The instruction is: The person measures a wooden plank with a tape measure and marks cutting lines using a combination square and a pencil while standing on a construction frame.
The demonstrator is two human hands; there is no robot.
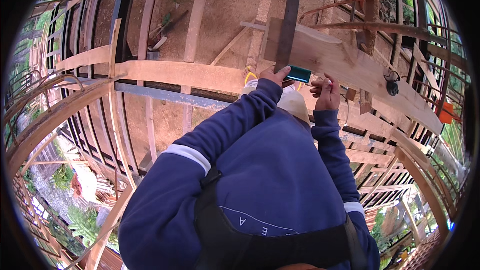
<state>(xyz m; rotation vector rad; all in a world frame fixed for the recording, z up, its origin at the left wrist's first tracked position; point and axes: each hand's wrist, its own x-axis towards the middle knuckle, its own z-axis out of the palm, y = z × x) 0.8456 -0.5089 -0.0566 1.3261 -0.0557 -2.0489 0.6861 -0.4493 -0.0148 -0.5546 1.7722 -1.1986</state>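
here | left fingers (283, 71) grip teal object (300, 74), jutting rightward | right fingers (317, 90) curled nearby, contents unclear

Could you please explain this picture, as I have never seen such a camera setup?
There is no machine here, just a person working bare-handed. The picture comes from a wide fisheye camera worn on the head, looking down, so straight edges bend near its rim. The left hand holds a small, flat, rectangular teal object with a dark border. The right hand is beside it, fingers curled; I cannot tell whether it grips anything. Ahead lies a wide, light-brown wooden board, crossed by a dark brown, straight, flat strip and bearing a small black object, amid an open framework of brown wooden beams.
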